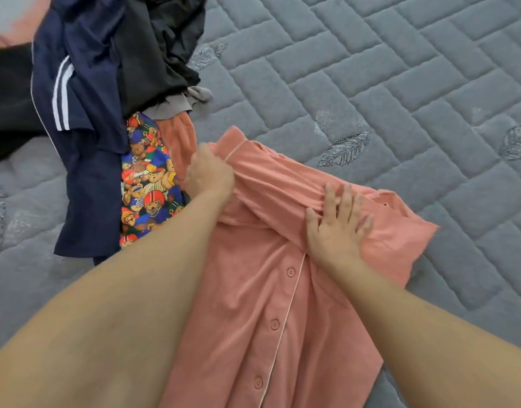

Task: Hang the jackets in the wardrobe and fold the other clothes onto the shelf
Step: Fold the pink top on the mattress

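The left hand (209, 173) is curled round a bunched edge of the pink button-up shirt (262, 313) near its piped collar, pinching the cloth, while the right hand (337, 223) lies flat with fingers spread, pressing a folded-over part of the same shirt down. The shirt lies under and between both hands, spread on the grey quilted mattress (400, 83), its button placket running back toward the person. Judging by this, the fold is only begun: one part is turned across, the body is still long and unfolded, and nothing here shows a shelf or wardrobe. Just beyond the left hand sits a heap still to be sorted: a bear-print garment (147, 184), a navy garment with white stripes (85, 119), dark clothes (159, 48) and a grey piece (176, 106). To the right of and beyond the right hand the mattress offers open room for laying the shirt out; on the left side the heap crowds close against the shirt's edge.
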Tool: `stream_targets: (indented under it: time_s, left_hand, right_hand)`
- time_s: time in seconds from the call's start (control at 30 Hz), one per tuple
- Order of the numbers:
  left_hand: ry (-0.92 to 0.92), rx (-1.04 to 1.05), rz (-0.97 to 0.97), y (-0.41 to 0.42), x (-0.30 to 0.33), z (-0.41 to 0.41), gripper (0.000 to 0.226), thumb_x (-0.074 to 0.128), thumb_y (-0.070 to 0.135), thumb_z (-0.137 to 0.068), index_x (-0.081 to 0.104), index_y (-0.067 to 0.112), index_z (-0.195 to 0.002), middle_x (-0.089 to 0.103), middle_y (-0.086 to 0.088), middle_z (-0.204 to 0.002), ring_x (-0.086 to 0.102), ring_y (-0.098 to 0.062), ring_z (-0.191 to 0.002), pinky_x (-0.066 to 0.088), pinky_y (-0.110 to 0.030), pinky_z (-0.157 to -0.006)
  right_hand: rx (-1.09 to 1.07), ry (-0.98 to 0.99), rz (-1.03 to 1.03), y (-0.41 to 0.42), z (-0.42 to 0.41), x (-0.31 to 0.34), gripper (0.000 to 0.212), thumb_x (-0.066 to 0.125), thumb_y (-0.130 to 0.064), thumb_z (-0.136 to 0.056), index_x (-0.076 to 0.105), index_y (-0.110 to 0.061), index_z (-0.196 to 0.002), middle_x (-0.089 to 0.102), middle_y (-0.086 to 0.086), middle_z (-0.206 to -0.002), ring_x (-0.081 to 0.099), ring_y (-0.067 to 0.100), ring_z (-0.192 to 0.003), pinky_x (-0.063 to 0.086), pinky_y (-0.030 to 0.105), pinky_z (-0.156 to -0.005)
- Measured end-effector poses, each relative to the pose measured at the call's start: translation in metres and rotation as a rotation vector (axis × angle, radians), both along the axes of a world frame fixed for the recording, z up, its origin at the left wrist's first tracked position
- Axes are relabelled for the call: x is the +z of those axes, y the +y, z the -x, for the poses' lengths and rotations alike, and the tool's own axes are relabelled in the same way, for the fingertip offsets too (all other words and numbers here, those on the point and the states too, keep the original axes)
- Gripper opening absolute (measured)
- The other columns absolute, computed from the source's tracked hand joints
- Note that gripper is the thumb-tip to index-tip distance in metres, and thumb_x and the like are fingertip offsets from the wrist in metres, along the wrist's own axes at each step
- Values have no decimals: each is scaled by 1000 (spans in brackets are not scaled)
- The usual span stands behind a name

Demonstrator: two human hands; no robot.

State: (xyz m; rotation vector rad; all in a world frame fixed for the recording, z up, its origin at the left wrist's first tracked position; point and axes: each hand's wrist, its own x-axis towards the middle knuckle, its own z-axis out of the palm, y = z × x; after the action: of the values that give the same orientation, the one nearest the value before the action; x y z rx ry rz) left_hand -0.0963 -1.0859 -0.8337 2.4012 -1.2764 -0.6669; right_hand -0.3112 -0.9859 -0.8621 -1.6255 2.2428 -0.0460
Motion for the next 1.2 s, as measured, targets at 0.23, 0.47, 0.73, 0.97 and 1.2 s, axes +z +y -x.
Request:
stream_targets:
  time_s: [0.23,0.47,0.73,0.97,1.2]
  left_hand:
    - [-26,-177,127,85,-11,-30,52,61,26,-92,43,7,-137,40,-20,-136,38,-37,-125,29,-46,-107]
    - [-77,83,-216,231,-23,-29,65,71,29,-86,40,5,-139,42,-22,-138,42,-45,-122,38,-53,-98]
    - [201,21,-418,274,-31,-69,24,56,30,-94,57,8,-85,64,-10,-91,62,-34,-91,45,-38,-72]
    - [58,210,-121,252,-7,-130,38,47,37,-98,52,6,-77,60,-18,-86,58,-39,-88,40,-40,-73]
    - [124,27,-714,287,-10,-127,54,62,43,-60,68,7,-100,64,-18,-112,60,-40,-105,51,-44,-95]
  right_hand:
    - [-16,102,-1,17,6,-16,71,21,-57,-99,-3,-25,-157,-5,2,-165,-5,24,-151,-8,49,-120]
    - [-148,104,-98,113,-6,-15,78,30,-58,-97,-4,-22,-158,-6,3,-165,-5,24,-151,-8,54,-118]
    - [-973,-106,-159,206,-13,-2,106,68,-71,-70,19,-23,-151,28,15,-150,31,36,-134,31,53,-103]
    - [-858,-457,-159,214,34,2,30,64,-28,-89,60,-1,-101,64,22,-106,60,42,-105,44,40,-84]
    - [-871,-773,-585,260,30,12,56,78,-39,-78,61,-5,-119,67,13,-110,64,33,-98,50,38,-80]
